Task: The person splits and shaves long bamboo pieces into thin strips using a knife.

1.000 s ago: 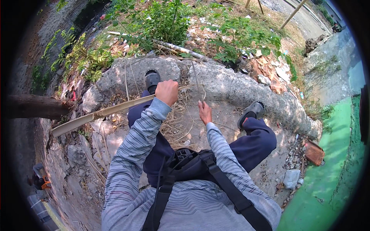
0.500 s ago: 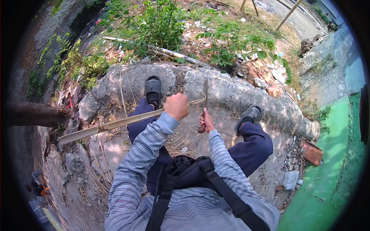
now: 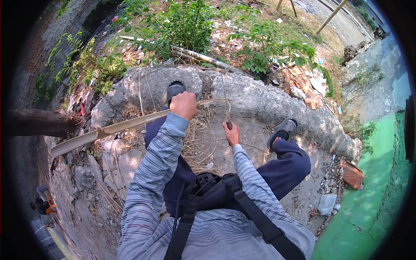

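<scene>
My left hand (image 3: 183, 105) is closed in a fist round a long, pale strip that looks like split bamboo (image 3: 123, 125). Its broad end reaches down to the left. The thin, curled end runs right, to about the knife's blade. In my right hand (image 3: 233, 134) is a knife (image 3: 229, 125), gripped by its brown handle with the blade pointing away from me. Seen nearly edge-on, the blade shows only as a thin line, so whether it touches the strip I cannot tell. Thin shavings (image 3: 197, 141) lie on the ground between my legs.
A rough concrete ledge (image 3: 277, 102) curves in front of my feet, with leafy plants (image 3: 186, 30) and litter beyond. At the left a trunk (image 3: 41, 122) juts in. A brick-coloured block (image 3: 352, 175) lies beside the green surface at right. Another person (image 3: 42, 203) is at the lower left edge.
My left hand has shifted left with the strip. The knife has turned from showing its flat side to nearly edge-on, and the right hand has stayed about in place.
</scene>
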The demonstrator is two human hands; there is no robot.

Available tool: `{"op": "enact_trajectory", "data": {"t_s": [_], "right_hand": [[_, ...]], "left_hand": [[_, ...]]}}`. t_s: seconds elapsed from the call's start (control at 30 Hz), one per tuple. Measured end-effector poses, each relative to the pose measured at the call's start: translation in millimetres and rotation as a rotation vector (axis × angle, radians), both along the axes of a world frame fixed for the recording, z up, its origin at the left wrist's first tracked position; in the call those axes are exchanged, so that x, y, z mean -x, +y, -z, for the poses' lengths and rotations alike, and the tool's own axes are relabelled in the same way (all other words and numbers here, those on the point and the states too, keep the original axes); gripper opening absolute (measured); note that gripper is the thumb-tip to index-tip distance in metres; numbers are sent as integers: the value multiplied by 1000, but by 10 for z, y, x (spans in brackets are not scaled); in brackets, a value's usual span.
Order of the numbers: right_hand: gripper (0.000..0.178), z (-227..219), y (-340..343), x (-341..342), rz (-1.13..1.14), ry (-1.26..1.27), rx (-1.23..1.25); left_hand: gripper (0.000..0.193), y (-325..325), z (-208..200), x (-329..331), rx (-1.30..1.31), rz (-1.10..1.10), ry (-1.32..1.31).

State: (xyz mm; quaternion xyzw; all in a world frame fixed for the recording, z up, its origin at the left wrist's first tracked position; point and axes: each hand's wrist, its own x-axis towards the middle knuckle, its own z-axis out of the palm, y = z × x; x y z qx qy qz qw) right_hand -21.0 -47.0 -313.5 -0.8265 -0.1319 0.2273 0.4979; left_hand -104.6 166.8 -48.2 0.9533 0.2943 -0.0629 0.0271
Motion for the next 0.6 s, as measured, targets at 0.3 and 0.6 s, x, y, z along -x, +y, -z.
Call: {"op": "enact_trajectory", "data": {"t_s": [0.3, 0.6], "right_hand": [[48, 219, -103, 26, 37, 82, 124], [61, 593, -257, -416, 52, 60, 236]], "left_hand": [[21, 45, -52, -50, 116, -19, 23], [30, -122, -305, -358, 236, -4, -24]]}}
